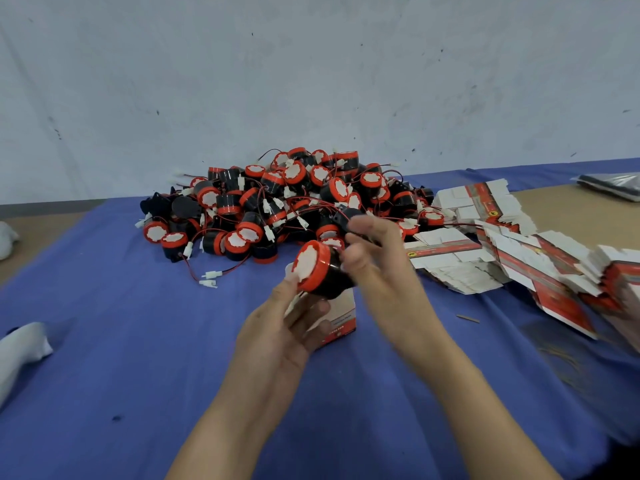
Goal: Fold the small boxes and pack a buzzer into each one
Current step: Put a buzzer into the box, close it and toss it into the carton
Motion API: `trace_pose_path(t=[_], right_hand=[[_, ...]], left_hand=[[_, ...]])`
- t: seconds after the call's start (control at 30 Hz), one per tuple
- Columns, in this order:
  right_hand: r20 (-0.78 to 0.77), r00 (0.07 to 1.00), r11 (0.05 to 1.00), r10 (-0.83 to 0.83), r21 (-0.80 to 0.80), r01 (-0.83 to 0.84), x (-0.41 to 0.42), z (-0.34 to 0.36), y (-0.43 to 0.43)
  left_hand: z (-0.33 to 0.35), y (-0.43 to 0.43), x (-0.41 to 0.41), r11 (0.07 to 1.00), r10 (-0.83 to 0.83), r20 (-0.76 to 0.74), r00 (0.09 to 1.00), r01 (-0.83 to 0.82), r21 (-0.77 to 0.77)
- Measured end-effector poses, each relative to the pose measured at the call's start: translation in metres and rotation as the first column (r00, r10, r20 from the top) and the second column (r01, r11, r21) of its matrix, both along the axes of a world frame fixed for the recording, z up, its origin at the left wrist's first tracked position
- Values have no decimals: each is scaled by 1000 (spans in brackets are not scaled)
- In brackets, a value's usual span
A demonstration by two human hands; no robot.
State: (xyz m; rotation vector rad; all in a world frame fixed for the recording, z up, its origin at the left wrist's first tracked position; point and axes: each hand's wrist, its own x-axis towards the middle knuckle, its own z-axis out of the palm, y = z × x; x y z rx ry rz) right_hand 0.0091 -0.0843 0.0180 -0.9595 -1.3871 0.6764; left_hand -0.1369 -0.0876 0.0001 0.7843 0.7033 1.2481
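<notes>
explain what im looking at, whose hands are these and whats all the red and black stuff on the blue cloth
No machine here: a person works with bare hands, and the single picture comes from a camera worn on their head, looking down. On the blue cloth lie a pile of buzzers, red-capped with wires, and stacks of flat boxes to the right. The left hand grips a folded small box, thumb against the held buzzer sitting at the box's open top. The right hand is blurred at the buzzer's black body; its grip is unclear.
</notes>
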Motion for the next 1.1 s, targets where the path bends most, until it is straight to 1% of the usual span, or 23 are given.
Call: trace_pose_path(t=[0.03,0.07,0.1,0.13,0.2,0.27,0.33,0.4,0.47,0.53,0.63,0.73,0.77,0.87,0.93,1.0,1.1], right_hand=[[-50,998,999,-36,2,36,9,3,1],[-92,993,997,-77,-16,76,18,5,2],[-104,989,994,-108,-43,104,26,6,3],[-85,989,990,-124,-75,117,33,4,4],[39,993,979,-109,-172,114,40,-7,9],[192,981,949,-19,-306,79,44,-22,15],[310,945,900,108,-434,39,43,-39,21],[386,900,864,202,-502,22,40,-52,26],[445,862,851,243,-525,31,38,-61,29],[464,847,847,259,-530,31,35,-64,33],[468,851,859,240,-510,39,33,-64,37],[543,814,887,206,-454,79,32,-67,37],[542,814,887,208,-456,77,31,-67,37],[433,868,872,244,-490,-1,29,-69,37],[390,877,858,281,-511,-47,29,-69,38],[404,864,849,299,-527,-47,29,-68,39],[488,828,877,277,-481,-10,30,-67,40]], left_hand=[[0,1,-2,996,88,-75,993,-86,26],[-3,2,-4,983,182,-174,968,-172,68],[-6,3,-7,961,273,-271,923,-248,122],[-8,3,-9,933,355,-350,867,-308,183],[-10,2,-11,887,456,-427,781,-361,288],[-10,2,-11,874,478,-456,750,-358,327],[-10,1,-11,879,472,-486,736,-346,330],[-11,1,-10,881,468,-502,727,-339,330],[-11,1,-8,878,475,-519,711,-341,337],[-12,1,-7,873,485,-534,692,-350,339],[-13,1,-7,861,507,-538,674,-366,353],[-13,1,-6,844,532,-543,650,-362,395],[-14,0,-5,837,542,-545,639,-356,415],[-13,-2,-2,822,561,-549,620,-336,460],[-14,-3,-1,817,565,-550,615,-327,474],[-15,-3,0,818,563,-550,616,-322,476],[-15,-3,0,821,560,-551,619,-323,471]])
